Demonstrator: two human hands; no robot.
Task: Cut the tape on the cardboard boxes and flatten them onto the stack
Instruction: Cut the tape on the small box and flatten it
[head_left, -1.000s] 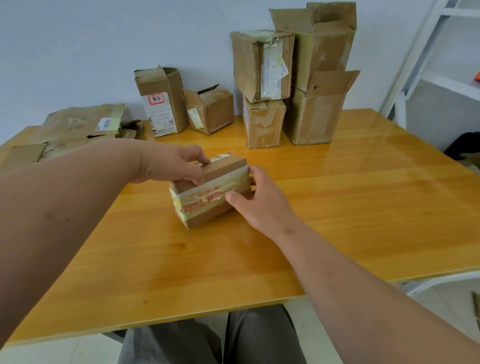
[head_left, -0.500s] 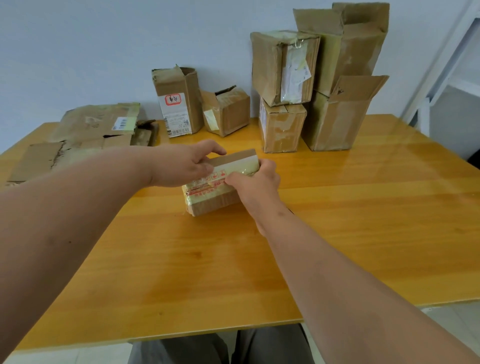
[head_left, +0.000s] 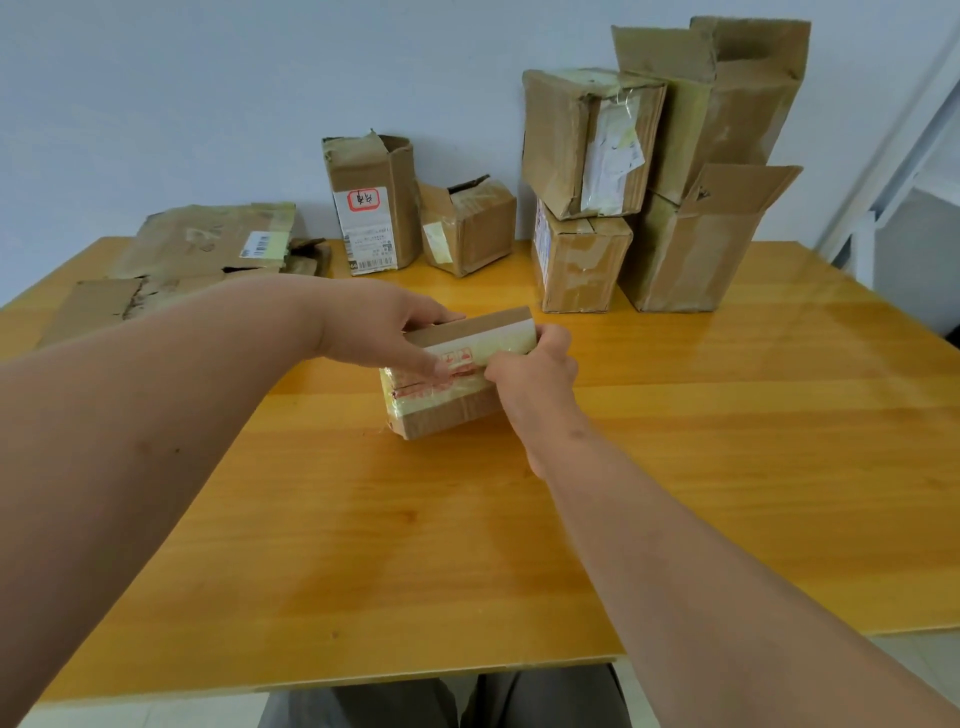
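A small brown cardboard box wrapped in a yellowish tape band with red print lies on the wooden table. My left hand grips its far left top edge, thumb on the near face. My right hand is curled at the box's right end, its fingertips on the tape band; what it pinches is hidden. A split shows in the tape near the left end. Flattened cardboard forms a stack at the table's far left.
Against the wall stand an upright labelled box, a small open box, and a pile of several larger boxes at the back right. A white shelf frame rises at the right.
My right hand slid from the box's near right side up to the tape band at its right end. My left hand shifted a little along the top edge; the box turned slightly.
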